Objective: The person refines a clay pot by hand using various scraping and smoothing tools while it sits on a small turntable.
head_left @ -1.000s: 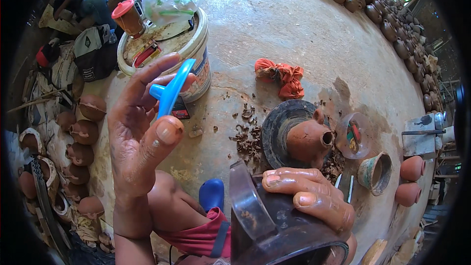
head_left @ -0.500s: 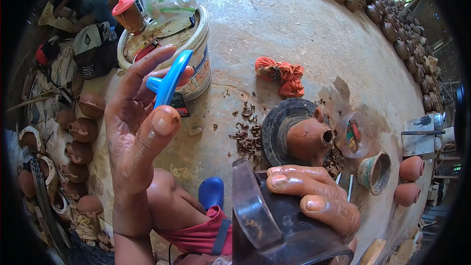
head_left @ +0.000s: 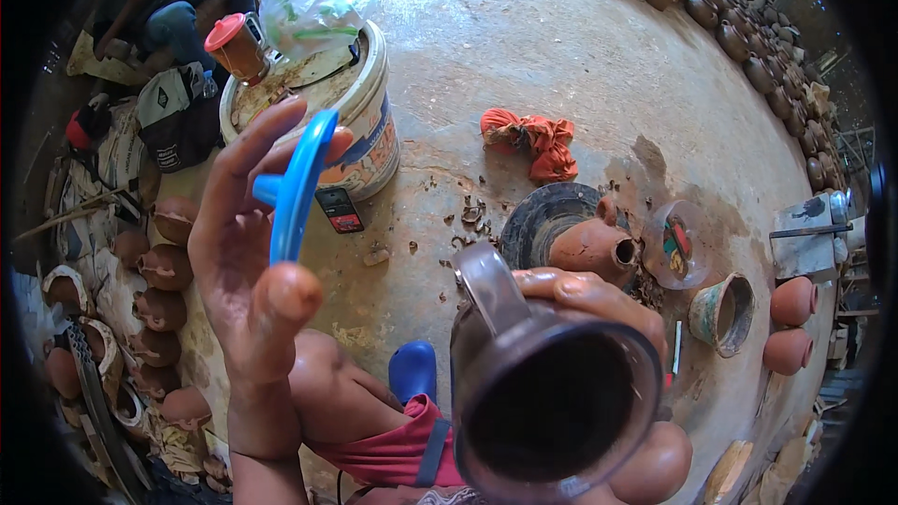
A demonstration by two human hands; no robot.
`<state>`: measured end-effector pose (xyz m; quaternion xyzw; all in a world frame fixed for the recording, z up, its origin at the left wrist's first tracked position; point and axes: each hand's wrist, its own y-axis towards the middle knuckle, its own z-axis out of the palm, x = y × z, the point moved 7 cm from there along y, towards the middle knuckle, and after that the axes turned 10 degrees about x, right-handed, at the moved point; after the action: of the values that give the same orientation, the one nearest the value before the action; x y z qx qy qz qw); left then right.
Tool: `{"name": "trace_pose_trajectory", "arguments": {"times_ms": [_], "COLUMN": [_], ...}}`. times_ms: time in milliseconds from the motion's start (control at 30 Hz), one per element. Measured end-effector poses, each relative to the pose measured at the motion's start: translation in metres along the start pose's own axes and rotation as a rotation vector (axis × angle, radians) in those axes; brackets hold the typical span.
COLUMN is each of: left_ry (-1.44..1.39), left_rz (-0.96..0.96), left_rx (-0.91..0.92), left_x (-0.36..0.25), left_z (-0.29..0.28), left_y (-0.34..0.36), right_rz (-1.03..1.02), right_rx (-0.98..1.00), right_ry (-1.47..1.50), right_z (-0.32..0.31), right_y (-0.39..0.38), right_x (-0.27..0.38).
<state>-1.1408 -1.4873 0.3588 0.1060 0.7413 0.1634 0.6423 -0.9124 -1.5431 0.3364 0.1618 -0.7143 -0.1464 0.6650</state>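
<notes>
Raised at the left, my left hand point(head_left: 229, 262) pinches a blue plastic lid point(head_left: 307, 182) with a small knob between thumb and fingers. My right hand point(head_left: 608, 304) is wrapped round a dark see-through mug point(head_left: 524, 341) at the lower middle. The mug tilts with its mouth toward me; its inside looks dark, and I cannot tell whether liquid is in it. Its handle points up and away. Beyond it a brown clay jug point(head_left: 585, 248) lies tilted on a round black wheel point(head_left: 535, 215), with clay shavings alongside.
Right of the jug are a clear bowl point(head_left: 678, 248), a stained pot point(head_left: 716, 318) and reddish pots point(head_left: 790, 351). A red cloth bundle point(head_left: 538, 140) lies farther off. At the left stand a white bucket point(head_left: 374, 122), a phone point(head_left: 339, 210) and several clay pots point(head_left: 161, 309). Another person point(head_left: 178, 14) sits far left.
The mug has tipped so that its mouth now faces me, and the right hand has turned with it. The left hand and lid have shifted slightly left. The view has moved a little.
</notes>
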Motion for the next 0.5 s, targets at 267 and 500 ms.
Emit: {"name": "trace_pose_trajectory", "arguments": {"times_ms": [267,500], "left_ry": [0.087,0.423], "left_rz": [0.417,0.405], "left_rx": [0.298,0.5], "left_x": [-0.01,-0.035], "left_z": [0.01,0.039], "left_y": [-0.004,-0.008], "right_rz": [-0.12,-0.014], "right_rx": [0.282,0.28], "right_ry": [-0.235,-0.16], "right_z": [-0.003,0.01], "right_y": [0.027,0.02], "right_x": [-0.021,-0.059]}}
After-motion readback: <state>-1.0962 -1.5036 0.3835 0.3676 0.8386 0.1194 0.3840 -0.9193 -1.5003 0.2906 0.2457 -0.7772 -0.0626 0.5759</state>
